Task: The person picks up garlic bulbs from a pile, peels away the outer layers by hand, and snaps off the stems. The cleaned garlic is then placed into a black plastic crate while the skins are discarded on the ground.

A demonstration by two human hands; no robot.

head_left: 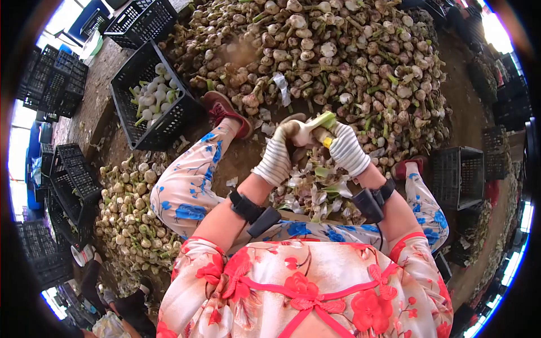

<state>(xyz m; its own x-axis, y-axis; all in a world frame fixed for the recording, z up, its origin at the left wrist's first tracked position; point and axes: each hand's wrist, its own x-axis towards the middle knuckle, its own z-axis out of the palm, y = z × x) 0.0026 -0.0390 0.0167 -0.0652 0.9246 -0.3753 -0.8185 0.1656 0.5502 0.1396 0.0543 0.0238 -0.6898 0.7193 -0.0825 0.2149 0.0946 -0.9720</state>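
My left hand [276, 153], in a striped glove with a soiled thumb and fingertips, is closed round a pale garlic bulb [303, 137]. A thick green stem [324, 120] sticks out of the bulb toward my right hand [346, 150]. That hand wears a matching glove and is closed against the stem side of the bulb. A small yellow piece [327, 142] shows at its thumb; whether it is a tool or tape I cannot make out. Below both hands lies a heap of peeled garlic skins and leaves [318, 194] between my legs.
A large pile of untrimmed garlic [360, 56] rises in front. To the left stands a black crate [127, 107] holding cleaned white bulbs [155, 98], with another garlic heap [135, 203] nearer me. An upright crate [459, 177] is at right. Another person [121, 307] is at lower left.
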